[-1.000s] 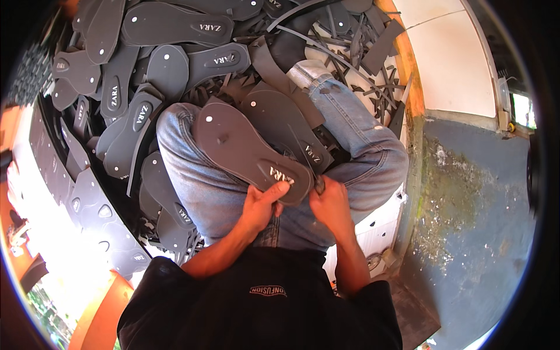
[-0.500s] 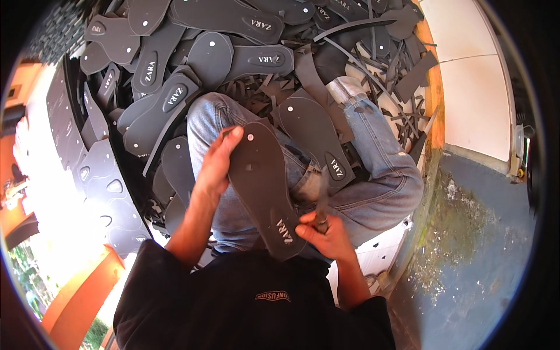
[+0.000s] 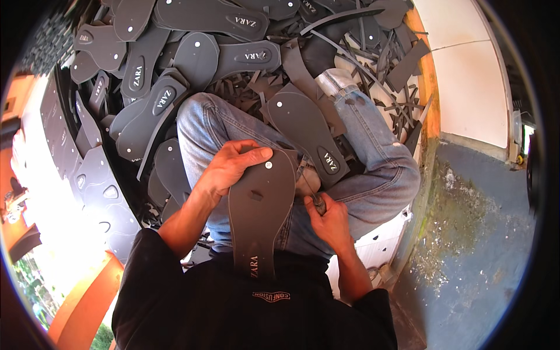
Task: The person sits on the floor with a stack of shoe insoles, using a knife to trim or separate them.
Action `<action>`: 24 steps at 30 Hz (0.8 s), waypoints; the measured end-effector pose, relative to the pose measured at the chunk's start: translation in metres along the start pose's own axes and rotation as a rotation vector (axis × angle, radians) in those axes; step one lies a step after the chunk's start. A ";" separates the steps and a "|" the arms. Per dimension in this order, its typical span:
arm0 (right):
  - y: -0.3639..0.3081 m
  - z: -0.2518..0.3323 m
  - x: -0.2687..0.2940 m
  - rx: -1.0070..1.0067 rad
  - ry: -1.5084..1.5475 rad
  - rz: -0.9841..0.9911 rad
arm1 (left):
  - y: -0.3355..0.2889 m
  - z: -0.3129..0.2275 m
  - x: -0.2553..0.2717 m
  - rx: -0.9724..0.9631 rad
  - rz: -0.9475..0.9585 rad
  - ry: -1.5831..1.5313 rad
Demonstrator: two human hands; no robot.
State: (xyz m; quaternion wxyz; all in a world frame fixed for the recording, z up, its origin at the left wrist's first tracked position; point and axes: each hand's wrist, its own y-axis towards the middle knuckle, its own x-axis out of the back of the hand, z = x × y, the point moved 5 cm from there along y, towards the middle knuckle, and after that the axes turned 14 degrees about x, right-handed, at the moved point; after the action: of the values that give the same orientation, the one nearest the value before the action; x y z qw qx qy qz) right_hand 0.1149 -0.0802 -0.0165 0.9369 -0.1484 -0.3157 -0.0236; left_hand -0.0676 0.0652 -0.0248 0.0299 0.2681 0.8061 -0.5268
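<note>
A black shoe insole (image 3: 261,198) stands lengthwise in front of my torso, its narrow heel end against my black shirt. My left hand (image 3: 233,166) grips its wide toe end, thumb on top beside a small white round mark. My right hand (image 3: 329,221) is closed around the dark handle of a knife (image 3: 318,203). The thin blade points away from me, next to the insole's right edge; I cannot tell whether it touches. Another black insole piece (image 3: 303,128) lies between my legs just beyond, with uncut corners around its heel.
A heap of black insole pieces (image 3: 213,17) spreads ahead and to the left. Thin cut-off strips (image 3: 402,108) lie scattered at the right, by a wooden edge (image 3: 430,93). Patterned black sheets (image 3: 105,192) sit on the left. My crossed legs in jeans (image 3: 373,175) surround the work.
The insole has turned more upright, its heel end swinging left. My left hand has shifted right along the toe end. The knife has moved from near the heel to farther up the right side.
</note>
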 end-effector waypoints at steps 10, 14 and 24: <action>0.072 0.029 0.006 0.212 0.162 0.022 | -0.007 -0.006 -0.015 -0.052 0.008 0.188; 0.078 0.029 0.014 -0.113 0.771 0.129 | -0.003 -0.005 -0.017 -0.065 0.045 0.177; 0.062 0.028 0.064 -0.003 0.939 -0.380 | 0.029 0.004 -0.068 -0.478 0.272 -0.052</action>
State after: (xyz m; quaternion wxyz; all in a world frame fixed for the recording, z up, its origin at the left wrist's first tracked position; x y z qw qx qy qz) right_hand 0.1586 -0.0099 0.0266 0.9567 -0.0631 0.1181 -0.2584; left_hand 0.0027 0.0430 -0.0284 0.1834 0.3458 0.8631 -0.3192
